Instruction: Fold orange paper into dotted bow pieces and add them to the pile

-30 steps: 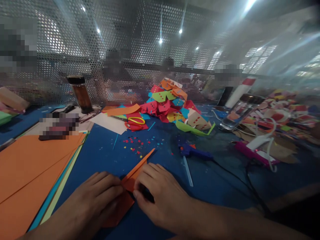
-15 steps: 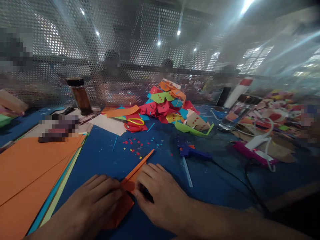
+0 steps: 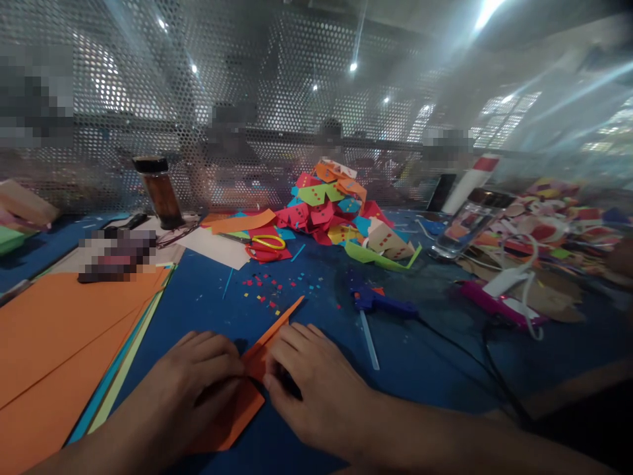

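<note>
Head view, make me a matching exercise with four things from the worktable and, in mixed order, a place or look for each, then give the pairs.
Things
1. Folded orange paper
2. Scissors
3. Glue gun
4. Stack of large sheets

Places and looks
A. Dark blue, with a cord
B. Left of both hands, orange uppermost
C. Touched by the left hand and right hand
D. Red and yellow handles

Pairs: 1-C, 2-D, 3-A, 4-B

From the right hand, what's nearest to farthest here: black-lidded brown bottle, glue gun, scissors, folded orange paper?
From the right hand:
1. Folded orange paper, touching it
2. Glue gun, ahead, right
3. Scissors, farther ahead, left
4. Black-lidded brown bottle, back left
</note>
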Demonstrator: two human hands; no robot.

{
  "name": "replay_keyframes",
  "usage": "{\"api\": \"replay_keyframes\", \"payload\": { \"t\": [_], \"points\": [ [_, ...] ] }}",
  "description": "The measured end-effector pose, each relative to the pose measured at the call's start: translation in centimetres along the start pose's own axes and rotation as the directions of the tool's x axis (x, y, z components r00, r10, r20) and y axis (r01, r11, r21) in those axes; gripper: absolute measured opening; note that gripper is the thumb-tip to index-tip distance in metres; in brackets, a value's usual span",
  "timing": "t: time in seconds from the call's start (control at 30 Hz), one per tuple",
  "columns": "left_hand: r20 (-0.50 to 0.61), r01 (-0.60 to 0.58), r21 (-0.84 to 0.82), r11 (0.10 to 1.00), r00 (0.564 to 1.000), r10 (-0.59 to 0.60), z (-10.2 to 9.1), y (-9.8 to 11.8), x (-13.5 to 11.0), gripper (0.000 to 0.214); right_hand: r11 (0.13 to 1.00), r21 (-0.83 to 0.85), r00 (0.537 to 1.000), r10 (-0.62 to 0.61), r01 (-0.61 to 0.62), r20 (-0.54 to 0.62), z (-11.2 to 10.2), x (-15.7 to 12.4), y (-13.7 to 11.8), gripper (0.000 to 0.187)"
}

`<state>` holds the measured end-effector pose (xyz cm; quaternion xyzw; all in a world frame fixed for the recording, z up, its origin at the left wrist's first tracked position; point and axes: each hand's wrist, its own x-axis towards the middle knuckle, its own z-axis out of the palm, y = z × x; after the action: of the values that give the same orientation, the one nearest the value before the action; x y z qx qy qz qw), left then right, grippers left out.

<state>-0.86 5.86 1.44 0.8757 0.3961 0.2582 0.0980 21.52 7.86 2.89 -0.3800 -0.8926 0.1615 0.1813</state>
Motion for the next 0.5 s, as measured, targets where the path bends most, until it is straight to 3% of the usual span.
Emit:
{"api": "replay_keyframes", "payload": {
  "t": [0.23,0.5],
  "points": [
    [0.098,0.171,-0.008,0.985,0.981,-0.169,0.0,0.1,1.3,0.020,1.000,0.002,1.000,-0.019,0.019,-0.013,-0.1,-0.1,-0.1,0.006],
    [0.074,0.230,-0.025,0.973,0.971,-0.228,0.9,0.2,1.7,0.017,0.999,0.034,1.000,-0.005,0.005,0.005,-0.3,-0.1,0.0,0.006]
  ]
}}
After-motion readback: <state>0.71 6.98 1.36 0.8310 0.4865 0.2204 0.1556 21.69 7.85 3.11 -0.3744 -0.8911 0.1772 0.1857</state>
